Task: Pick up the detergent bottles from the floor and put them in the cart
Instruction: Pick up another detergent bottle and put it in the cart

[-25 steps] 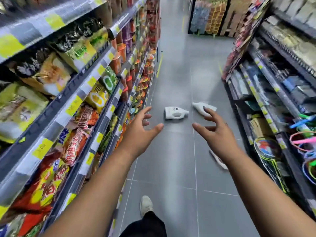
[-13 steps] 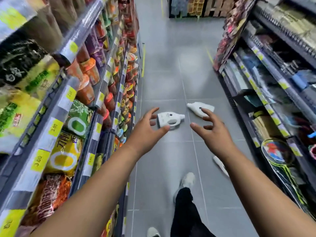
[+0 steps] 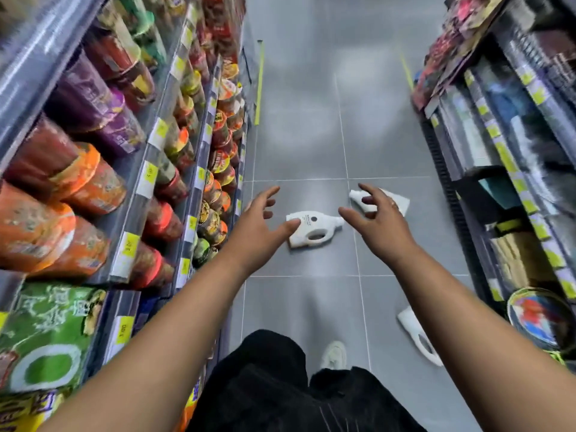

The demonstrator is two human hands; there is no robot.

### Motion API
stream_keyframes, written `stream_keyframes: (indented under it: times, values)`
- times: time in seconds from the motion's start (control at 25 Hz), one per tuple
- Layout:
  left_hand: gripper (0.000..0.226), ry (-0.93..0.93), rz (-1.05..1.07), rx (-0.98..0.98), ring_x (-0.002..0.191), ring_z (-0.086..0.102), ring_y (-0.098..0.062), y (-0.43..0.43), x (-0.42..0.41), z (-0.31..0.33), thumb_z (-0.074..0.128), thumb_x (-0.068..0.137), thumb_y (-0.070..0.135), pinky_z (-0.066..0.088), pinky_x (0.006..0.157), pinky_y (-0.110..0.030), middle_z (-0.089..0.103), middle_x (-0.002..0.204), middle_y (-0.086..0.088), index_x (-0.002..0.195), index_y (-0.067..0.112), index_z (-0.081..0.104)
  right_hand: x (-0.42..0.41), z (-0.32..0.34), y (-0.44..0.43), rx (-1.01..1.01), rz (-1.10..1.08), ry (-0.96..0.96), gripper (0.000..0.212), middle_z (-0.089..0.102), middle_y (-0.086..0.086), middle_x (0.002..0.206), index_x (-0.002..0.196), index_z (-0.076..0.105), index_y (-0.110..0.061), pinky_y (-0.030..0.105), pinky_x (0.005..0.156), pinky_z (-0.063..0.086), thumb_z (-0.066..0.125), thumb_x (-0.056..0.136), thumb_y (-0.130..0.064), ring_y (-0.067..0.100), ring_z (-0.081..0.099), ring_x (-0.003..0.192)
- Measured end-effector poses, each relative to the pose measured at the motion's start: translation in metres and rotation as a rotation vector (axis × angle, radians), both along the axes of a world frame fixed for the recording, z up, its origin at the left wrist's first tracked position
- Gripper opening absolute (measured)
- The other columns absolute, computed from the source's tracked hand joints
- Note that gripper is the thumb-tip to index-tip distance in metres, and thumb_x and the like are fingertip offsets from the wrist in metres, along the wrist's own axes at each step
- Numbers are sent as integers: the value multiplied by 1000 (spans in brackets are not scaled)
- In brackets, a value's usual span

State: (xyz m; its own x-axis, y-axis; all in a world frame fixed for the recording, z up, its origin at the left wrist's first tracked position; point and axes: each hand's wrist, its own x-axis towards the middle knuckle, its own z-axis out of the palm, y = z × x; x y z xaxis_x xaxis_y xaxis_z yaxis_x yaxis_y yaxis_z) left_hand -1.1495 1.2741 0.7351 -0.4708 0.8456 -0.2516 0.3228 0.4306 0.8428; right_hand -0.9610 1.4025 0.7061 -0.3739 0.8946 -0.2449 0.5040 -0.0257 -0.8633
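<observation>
Bottles of white detergent lie on their sides on the grey floor (image 3: 299,135): a handled bottle (image 3: 314,229) straight ahead, a second bottle (image 3: 402,201) beyond it, and a third bottle (image 3: 417,338) nearer, by the right shelves (image 3: 498,151). The left grip (image 3: 258,226) and right grip (image 3: 383,226) reach out with fingers spread, holding nothing. Whether either touches a bottle is unclear.

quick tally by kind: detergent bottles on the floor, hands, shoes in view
white detergent bottles: 3 (middle bottle, far bottle, near bottle)
hands: 2 (left hand, right hand)
white shoe: 1
total: 6
</observation>
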Motion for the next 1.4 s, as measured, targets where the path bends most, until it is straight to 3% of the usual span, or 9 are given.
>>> stream_keyframes:
  times: [0.12, 0.24, 0.4, 0.6, 0.76, 0.92, 1.12, 1.24, 1.4]
  values:
    - [69, 8, -16, -67, 115, 50, -12, 63, -48, -30, 72, 88, 33, 42, 94, -27, 46, 141, -2, 147, 30, 38, -36, -32, 55, -40, -36, -45, 63, 51, 1, 134, 141, 46, -37, 26, 89, 38, 74, 85, -43, 20, 55, 106]
    - [69, -5, -46, -112, 117, 51, -15, 118, -90, -75, 72, 87, 35, 45, 95, -31, 47, 141, -3, 148, 29, 37, -65, -74, 100, -72, -76, -73, 63, 50, 0, 134, 141, 46, -37, 26, 89, 39, 74, 84, -43, 18, 54, 105]
    - [73, -6, -144, -162, 118, 50, -11, 197, -128, -161, 73, 85, 39, 44, 102, -31, 46, 140, 0, 147, 32, 36, -101, -164, 159, -98, -133, -117, 65, 49, 1, 135, 142, 46, -35, 25, 89, 39, 74, 84, -40, 18, 55, 107]
    - [74, -4, -167, -165, 114, 49, -10, 268, -142, -291, 74, 85, 37, 41, 101, -26, 44, 141, -2, 148, 31, 35, -116, -297, 212, -141, -167, -131, 68, 45, 3, 142, 146, 42, -34, 24, 89, 40, 74, 86, -38, 18, 56, 109]
    - [77, 46, -163, -231, 115, 49, -12, 283, -149, -425, 73, 85, 41, 42, 101, -27, 42, 144, -5, 149, 31, 32, -115, -425, 236, -159, -203, -128, 70, 44, 2, 143, 147, 39, -33, 26, 91, 43, 73, 86, -40, 19, 58, 113]
    - [82, 125, -232, -309, 131, 47, -19, 290, -154, -537, 73, 83, 44, 37, 108, -30, 39, 146, -8, 151, 32, 29, -110, -543, 247, -182, -199, -177, 78, 37, 7, 145, 150, 32, -34, 25, 98, 42, 74, 85, -40, 22, 55, 119]
    - [87, 254, -358, -332, 129, 49, -25, 322, -157, -655, 73, 82, 49, 36, 102, -27, 39, 146, -9, 152, 32, 25, -109, -673, 255, -211, -165, -223, 92, 27, 10, 147, 154, 20, -34, 31, 110, 38, 77, 83, -38, 16, 49, 119]
    - [99, 254, -395, -363, 133, 44, -30, 330, -167, -717, 74, 77, 57, 37, 110, -40, 37, 147, -11, 154, 37, 15, -112, -733, 256, -264, -169, -218, 92, 20, 10, 150, 154, 17, -37, 19, 106, 28, 76, 83, -40, 8, 36, 118]
    - [106, 341, -463, -453, 140, 32, -37, 341, -188, -781, 73, 75, 61, 29, 112, -45, 31, 151, -13, 155, 38, 8, -127, -792, 258, -351, -255, -181, 97, 23, 11, 154, 155, 11, -44, 17, 96, 24, 75, 82, -45, 10, 36, 118]
